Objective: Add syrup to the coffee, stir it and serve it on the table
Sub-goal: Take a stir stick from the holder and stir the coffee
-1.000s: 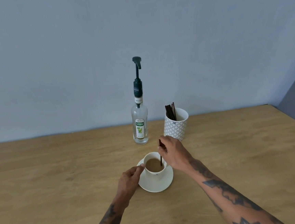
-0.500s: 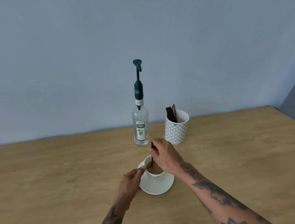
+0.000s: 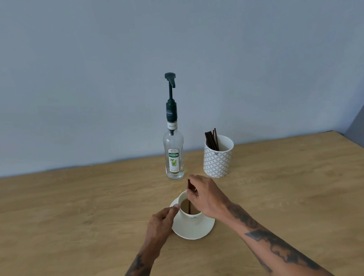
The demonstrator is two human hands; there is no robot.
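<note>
A white cup (image 3: pixel 190 219) of light-brown coffee stands on a white saucer (image 3: pixel 193 232) on the wooden table (image 3: pixel 73 213). My right hand (image 3: pixel 206 196) hovers over the cup and pinches a dark stir stick (image 3: pixel 189 200) whose lower end is dipped in the coffee. My left hand (image 3: pixel 161 224) rests at the cup's left side, its fingertips holding the rim and the saucer edge. Behind the cup stands a clear syrup bottle (image 3: pixel 174 158) with a dark green pump on top.
A white patterned holder (image 3: pixel 218 159) with several dark stir sticks stands to the right of the bottle. A grey wall runs along the table's far edge, and the table's right edge slants down at the far right.
My right hand has carried the stir stick from the right side of the cup toward its left and middle. My left hand stays at the cup's rim.
</note>
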